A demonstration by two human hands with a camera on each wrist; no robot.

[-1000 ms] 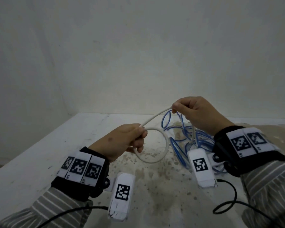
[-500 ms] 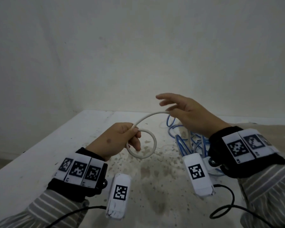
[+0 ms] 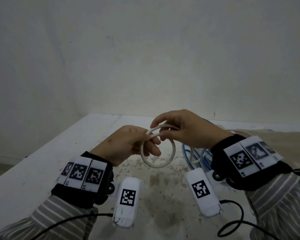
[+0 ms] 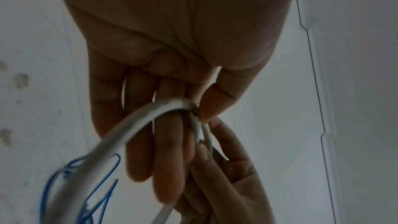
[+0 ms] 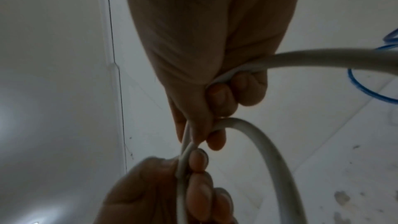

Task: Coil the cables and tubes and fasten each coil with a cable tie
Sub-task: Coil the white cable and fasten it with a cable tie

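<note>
A white tube (image 3: pixel 163 164) forms a small coil held above the table between both hands. My left hand (image 3: pixel 128 144) pinches the coil at its upper left, thumb on top; in the left wrist view the thumb presses the white tube (image 4: pixel 168 106) against the fingers (image 4: pixel 170 159). My right hand (image 3: pixel 184 130) curls round a second loop of the tube at the coil's top. In the right wrist view the white tube (image 5: pixel 269 146) arcs under the right fingers (image 5: pixel 221 98) and the tail runs off right. No cable tie shows.
A tangle of blue cable (image 3: pixel 196 156) lies on the table behind the right wrist, also seen as blue cable (image 4: pixel 96 185) and blue cable (image 5: pixel 366 89). The white table (image 3: pixel 42 161) is stained brown in the middle and meets the wall at the back.
My right hand let go of the tube's free length, then came down and left to the coil and now grips a second loop against it. The left hand kept its hold.
</note>
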